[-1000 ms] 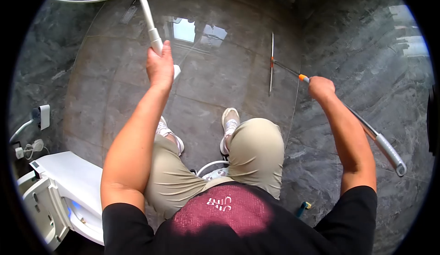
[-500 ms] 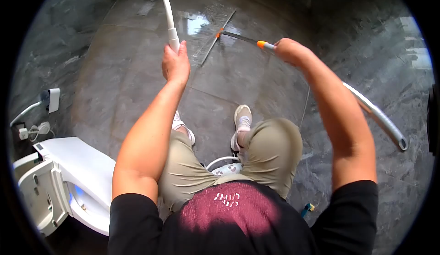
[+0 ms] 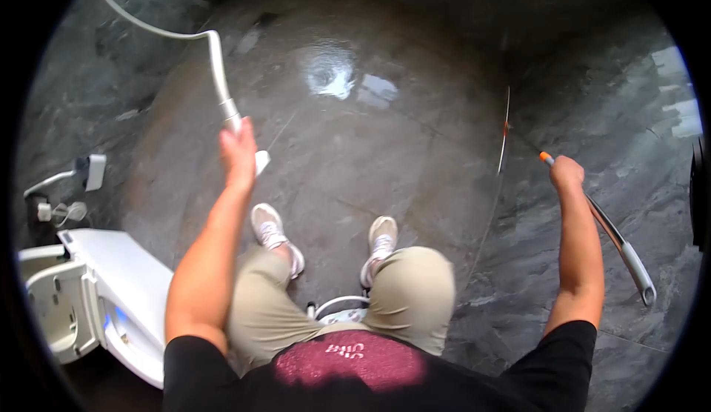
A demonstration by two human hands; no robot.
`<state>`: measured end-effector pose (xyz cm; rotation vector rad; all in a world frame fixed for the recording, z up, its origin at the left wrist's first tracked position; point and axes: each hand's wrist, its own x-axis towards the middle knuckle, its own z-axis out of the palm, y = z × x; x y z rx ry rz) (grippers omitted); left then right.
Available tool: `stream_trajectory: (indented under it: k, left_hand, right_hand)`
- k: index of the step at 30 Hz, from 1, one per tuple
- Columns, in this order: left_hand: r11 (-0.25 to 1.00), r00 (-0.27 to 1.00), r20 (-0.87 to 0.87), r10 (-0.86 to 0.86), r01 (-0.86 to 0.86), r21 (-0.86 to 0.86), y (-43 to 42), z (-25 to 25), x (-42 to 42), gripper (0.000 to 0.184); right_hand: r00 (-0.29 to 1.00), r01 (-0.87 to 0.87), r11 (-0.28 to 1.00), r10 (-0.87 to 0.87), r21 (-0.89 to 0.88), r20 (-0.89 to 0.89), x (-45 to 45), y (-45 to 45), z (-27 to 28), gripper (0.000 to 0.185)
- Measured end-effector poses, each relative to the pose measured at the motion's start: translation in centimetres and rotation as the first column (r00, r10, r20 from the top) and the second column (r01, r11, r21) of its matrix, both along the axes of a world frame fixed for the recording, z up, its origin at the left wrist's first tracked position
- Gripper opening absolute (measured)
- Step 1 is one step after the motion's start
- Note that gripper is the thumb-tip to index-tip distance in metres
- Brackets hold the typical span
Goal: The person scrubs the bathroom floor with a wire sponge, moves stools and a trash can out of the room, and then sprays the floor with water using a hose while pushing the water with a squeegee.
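Observation:
My left hand (image 3: 238,153) is closed around a white shower head, whose white head end (image 3: 262,161) pokes out right of the fingers. Its pale hose (image 3: 217,67) rises from the grip and bends away to the upper left. On the right, my right hand (image 3: 567,173) grips the pole of a squeegee near an orange collar (image 3: 546,156). The long thin blade (image 3: 505,130) of the squeegee is at the right, close to the line between floor and wall. The pole's grey handle end (image 3: 638,271) reaches back past my forearm.
A white toilet (image 3: 122,286) with its lid up stands at the lower left. Above it are a wall holder (image 3: 95,173) and a white plug with a cable (image 3: 70,212). My shoes (image 3: 383,241) rest on the grey tiled floor (image 3: 333,160), which shows bright wet reflections.
The squeegee first swept left across the floor, then swung back to the right with my right hand. My left hand with the shower head has shifted left and lower in view.

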<state>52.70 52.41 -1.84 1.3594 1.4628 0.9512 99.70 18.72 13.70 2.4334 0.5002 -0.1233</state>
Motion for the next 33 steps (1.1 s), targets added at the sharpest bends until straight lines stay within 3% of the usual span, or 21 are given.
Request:
stream_trajectory:
  k: [2, 6, 7, 11, 13, 21, 25, 27, 30, 33]
  left_hand:
    - [0.996, 0.982, 0.188, -0.028, 0.042, -0.073, -0.3, 1.1, 0.7, 0.031]
    - [0.993, 0.972, 0.235, -0.009, 0.036, -0.111, -0.4, 2.9, 2.8, 0.024]
    - [0.993, 0.970, 0.244, -0.009, 0.037, -0.111, -0.1, 3.1, 3.4, 0.024]
    - [0.990, 0.966, 0.258, -0.013, 0.049, -0.133, 0.7, 3.8, 4.7, 0.023]
    - [0.988, 0.960, 0.276, -0.038, 0.077, -0.134, 0.9, 3.7, 5.6, 0.023]
    - [0.975, 0.938, 0.313, -0.149, 0.192, -0.110, 1.3, 3.1, 9.5, 0.026]
    - [0.981, 0.927, 0.353, -0.129, 0.171, -0.090, 1.7, 3.2, 11.3, 0.028]
    - [0.981, 0.927, 0.351, -0.133, 0.174, -0.087, 1.9, 3.4, 11.9, 0.028]
    - [0.983, 0.934, 0.329, -0.137, 0.168, -0.070, 2.7, 3.6, 11.9, 0.030]
    - [0.984, 0.951, 0.282, -0.128, 0.158, -0.085, 3.4, 3.5, 11.4, 0.029]
  right_hand:
    - [0.992, 0.130, 0.983, -0.129, -0.126, 0.014, 3.7, -0.6, -1.1, 0.027]
    - [0.974, 0.223, 0.966, -0.227, -0.130, -0.012, 11.0, 1.8, -8.1, 0.034]
    - [0.961, 0.276, 0.961, -0.277, -0.035, -0.013, 11.9, 3.1, -9.5, 0.031]
    - [0.955, 0.290, 0.952, -0.294, -0.101, -0.030, 13.2, 8.9, -11.5, 0.028]
    - [0.982, 0.164, 0.965, -0.179, -0.203, -0.061, 13.2, 11.4, -10.9, 0.027]
    - [0.993, -0.070, 0.943, 0.035, -0.324, -0.113, 11.4, 21.6, -8.5, 0.028]
    - [0.989, -0.138, 0.920, 0.105, -0.367, -0.109, 11.2, 27.0, -8.7, 0.027]
    - [0.936, -0.327, 0.935, 0.301, -0.138, -0.181, 4.9, 28.8, -4.1, 0.025]
    - [0.920, -0.358, 0.921, 0.320, -0.153, -0.226, 2.8, 30.9, -2.7, 0.030]
    - [0.885, -0.384, 0.922, 0.383, 0.049, -0.264, 5.8, 29.0, -1.1, 0.024]
